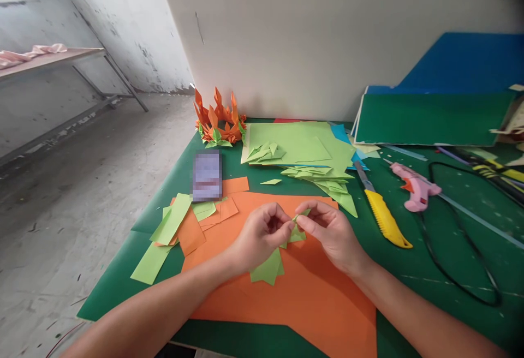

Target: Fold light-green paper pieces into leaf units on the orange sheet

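Observation:
Both hands pinch one small folded piece of green paper (300, 218) above a large orange paper sheet (254, 303). My left hand (262, 232) grips its left end between thumb and forefinger; my right hand (331, 232) closes on the other end. Under the hands, several green paper pieces (268, 269) lie on the orange sheet, partly covered by the fingers. Beyond them is a pile of folded green paper leaves (327, 180), and more folded leaves (266, 153) rest on a green paper sheet (298, 133).
An orange folded-paper crown (219, 120) stands at the back left, behind a blurred phone (207, 176). Green and orange paper strips (170, 220) lie at left. To the right are a yellow utility knife (387, 219), a pink glue gun (420, 186) with its cord, and a green board (429, 119).

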Tool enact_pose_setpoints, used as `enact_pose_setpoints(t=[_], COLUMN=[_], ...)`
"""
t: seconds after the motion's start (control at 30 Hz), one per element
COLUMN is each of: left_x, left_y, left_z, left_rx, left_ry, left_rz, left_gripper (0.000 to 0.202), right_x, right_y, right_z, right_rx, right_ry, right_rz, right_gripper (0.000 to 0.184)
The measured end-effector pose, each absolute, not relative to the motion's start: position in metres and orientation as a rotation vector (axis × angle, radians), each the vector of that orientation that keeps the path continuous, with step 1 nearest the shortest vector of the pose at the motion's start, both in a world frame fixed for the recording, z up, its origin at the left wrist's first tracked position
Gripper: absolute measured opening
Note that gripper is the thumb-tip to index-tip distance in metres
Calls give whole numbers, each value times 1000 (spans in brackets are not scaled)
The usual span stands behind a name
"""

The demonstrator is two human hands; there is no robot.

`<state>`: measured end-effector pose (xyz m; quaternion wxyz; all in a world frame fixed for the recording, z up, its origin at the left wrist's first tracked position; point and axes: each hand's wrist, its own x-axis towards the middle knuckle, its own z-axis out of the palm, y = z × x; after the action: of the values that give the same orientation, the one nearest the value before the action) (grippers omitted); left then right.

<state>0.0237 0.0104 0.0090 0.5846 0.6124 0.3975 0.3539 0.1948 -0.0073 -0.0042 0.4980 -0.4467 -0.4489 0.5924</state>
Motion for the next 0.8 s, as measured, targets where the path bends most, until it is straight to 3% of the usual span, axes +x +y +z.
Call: enact_pose_setpoints(t=[0.13, 0.33, 0.5, 0.8], left_x=[23, 24, 24, 15], left_y=[12, 14, 12, 21], left_z=[12, 14, 16, 17], left_rx=[1274, 1153, 1131, 1060], left_ry=[851, 915, 870, 735], left_rz=[775, 778, 750, 601], left_gripper=[37, 44, 43, 34], right_x=[198, 197, 195, 202], right_y=[-4, -4, -6, 0], right_z=[-6, -4, 1, -3], right_rx=[-1008, -992, -951, -916], right_ry=[-1002, -1025, -1004, -928], right_rz=[1607, 1609, 1637, 1659], right_gripper=[15, 41, 32, 38])
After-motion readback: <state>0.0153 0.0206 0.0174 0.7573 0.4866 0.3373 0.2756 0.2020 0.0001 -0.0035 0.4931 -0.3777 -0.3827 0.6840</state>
